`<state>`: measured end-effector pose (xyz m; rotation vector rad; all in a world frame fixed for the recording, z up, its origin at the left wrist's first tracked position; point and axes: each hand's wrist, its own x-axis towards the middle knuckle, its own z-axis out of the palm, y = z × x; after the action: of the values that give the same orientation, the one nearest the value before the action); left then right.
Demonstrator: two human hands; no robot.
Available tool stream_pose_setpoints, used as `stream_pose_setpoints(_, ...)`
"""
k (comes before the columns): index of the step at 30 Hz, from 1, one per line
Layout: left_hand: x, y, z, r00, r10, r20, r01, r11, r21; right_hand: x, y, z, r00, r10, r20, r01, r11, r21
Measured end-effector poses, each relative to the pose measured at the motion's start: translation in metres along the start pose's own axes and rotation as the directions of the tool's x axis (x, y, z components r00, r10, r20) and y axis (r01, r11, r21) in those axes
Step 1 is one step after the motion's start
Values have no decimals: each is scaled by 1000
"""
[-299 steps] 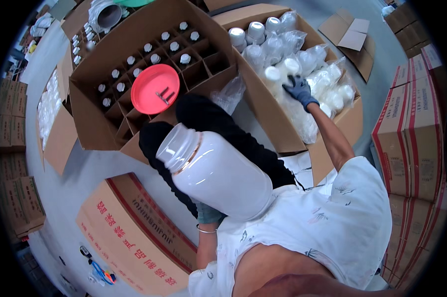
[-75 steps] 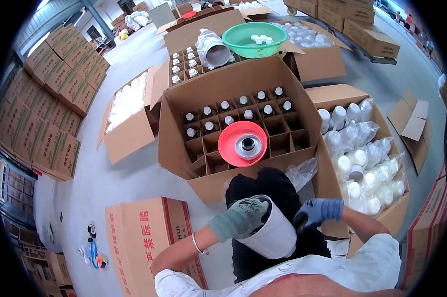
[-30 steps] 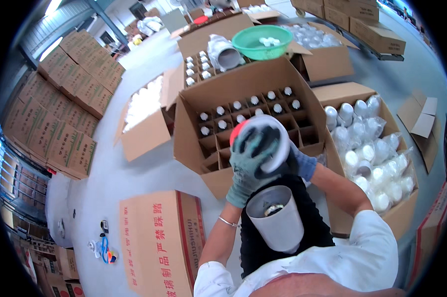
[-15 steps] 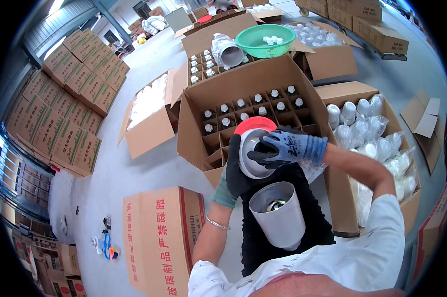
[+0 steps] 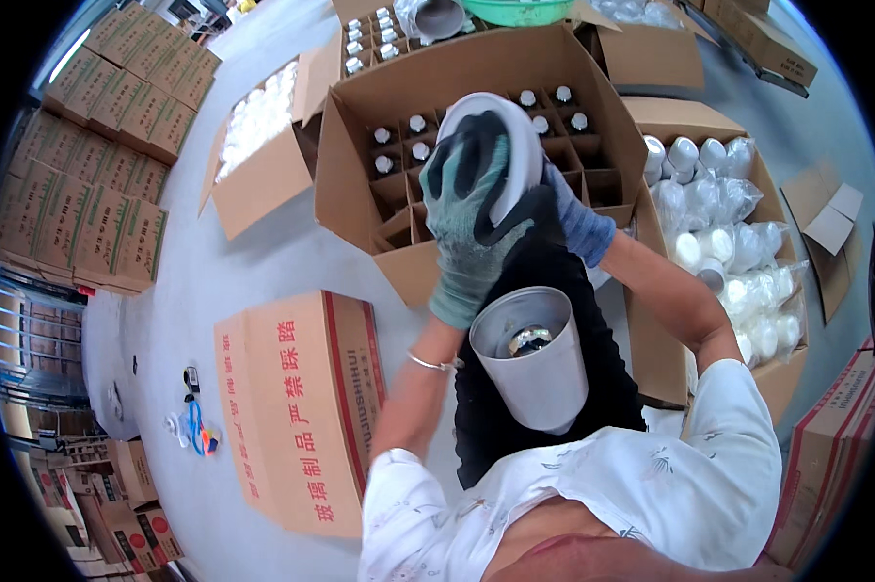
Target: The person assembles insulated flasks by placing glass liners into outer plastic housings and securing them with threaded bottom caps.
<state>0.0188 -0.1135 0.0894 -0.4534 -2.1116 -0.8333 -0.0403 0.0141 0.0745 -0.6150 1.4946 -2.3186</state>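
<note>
Both gloved hands hold a white, round, dish-like part (image 5: 526,160) above the near edge of the divided box. My left hand (image 5: 466,199), in a green-grey glove with dark patches, is wrapped over its near face. My right hand (image 5: 578,221), in a blue-grey glove, grips it from the right, its fingers mostly hidden behind the part. On the dark-clothed lap sits a pale grey cylinder (image 5: 539,383), its open top tilted toward the box and something shiny inside. Several white-capped bottles (image 5: 420,151) stand in the cardboard compartments of the open box (image 5: 360,218).
On the right, a carton (image 5: 655,330) holds white parts, several in clear plastic bags. A closed carton (image 5: 297,417) stands left of my lap. Stacked cartons (image 5: 98,145) rise at far left. Behind the divided box are another box of bottles and a green basin (image 5: 520,12).
The white part has been turned over and raised toward the box, and the red disc beside it no longer shows. My left hand moved from its side onto its face; the view has tipped down.
</note>
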Motion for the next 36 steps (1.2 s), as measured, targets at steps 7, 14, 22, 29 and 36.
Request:
stream_pose_setpoints(7,-21,-25,-27,845,350,405,-378,926,-12,-27,64,-52,847,-85,524,156,983,-93)
stream_pose_setpoints(14,-74,-10,-61,763,-192,617,492,792,-362,-36,27,-148,601,505,620,-703,703,109)
stream_pose_setpoints(22,-110,10,-49,729,-40,683,363,869,-337,-88,53,-51,938,179,298,-18,881,-473)
stream_pose_setpoints(29,-130,44,-56,694,-110,711,298,944,-144,-84,56,-23,779,227,584,135,849,-511)
stream_pose_setpoints(36,-202,25,11,543,-681,492,751,130,-648,-143,-10,-65,811,278,515,287,577,-764)
